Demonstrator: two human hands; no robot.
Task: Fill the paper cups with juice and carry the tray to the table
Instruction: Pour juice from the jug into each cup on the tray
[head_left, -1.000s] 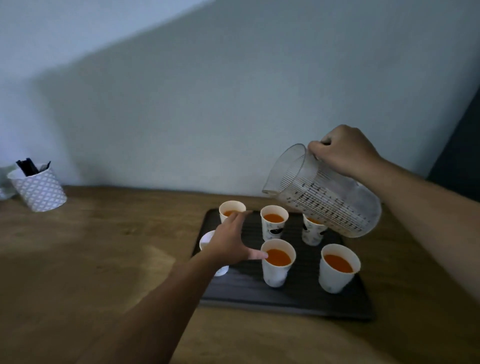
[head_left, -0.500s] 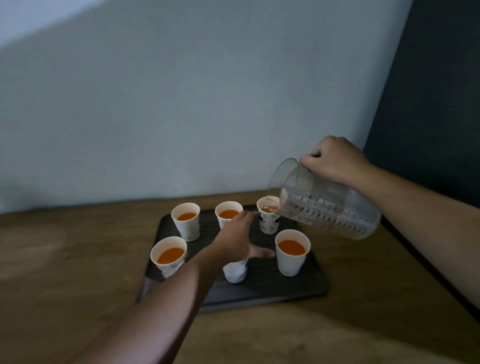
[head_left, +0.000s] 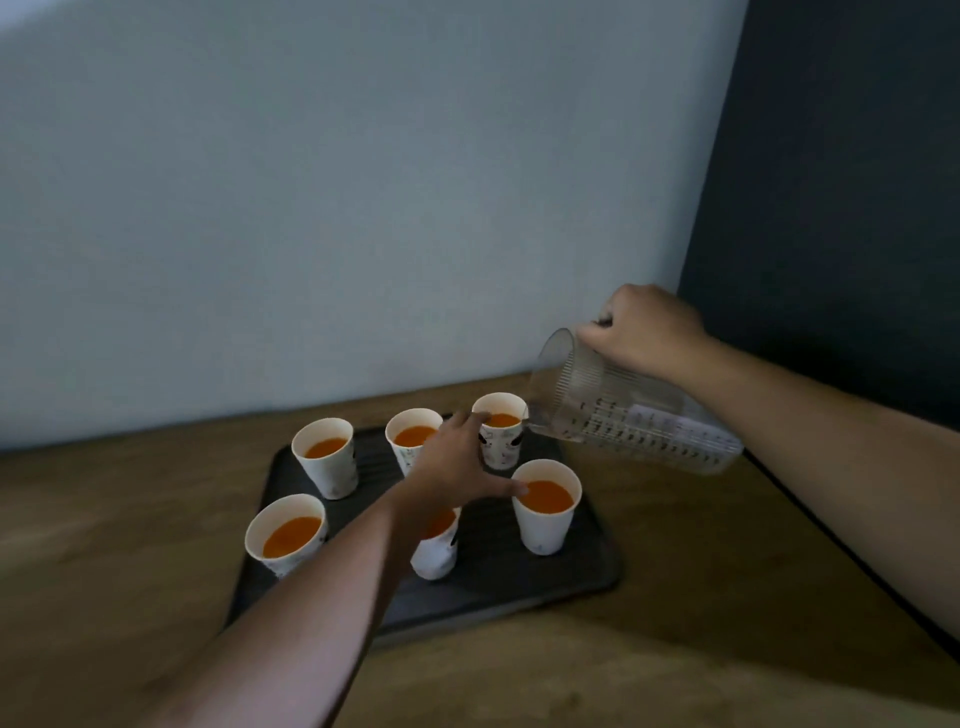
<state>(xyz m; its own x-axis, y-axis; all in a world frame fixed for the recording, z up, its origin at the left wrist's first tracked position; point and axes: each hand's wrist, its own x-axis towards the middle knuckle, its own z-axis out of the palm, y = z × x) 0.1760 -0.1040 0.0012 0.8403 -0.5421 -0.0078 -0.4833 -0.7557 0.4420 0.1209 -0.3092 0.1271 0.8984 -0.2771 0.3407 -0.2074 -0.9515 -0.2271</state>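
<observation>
A dark ridged tray (head_left: 576, 566) lies on the wooden counter and carries several white paper cups holding orange juice. My right hand (head_left: 644, 330) grips the handle of a clear measuring jug (head_left: 634, 415), tipped steeply with its spout over the far right cup (head_left: 501, 447); the jug looks almost empty. My left hand (head_left: 457, 467) reaches over the tray with fingers spread, fingertips at the far right cup's rim and thumb by the near right cup (head_left: 548, 525). My left forearm partly hides the near middle cup (head_left: 436, 551).
The wooden counter (head_left: 701, 597) runs back to a pale wall (head_left: 363, 208). A dark panel (head_left: 857, 182) stands at the right, with a dark edge running along the counter's right side.
The view has swung right, so the patterned holder at the left has left the frame. My left hand has reached farther, up to the far right cup. The jug has dropped to that cup's rim.
</observation>
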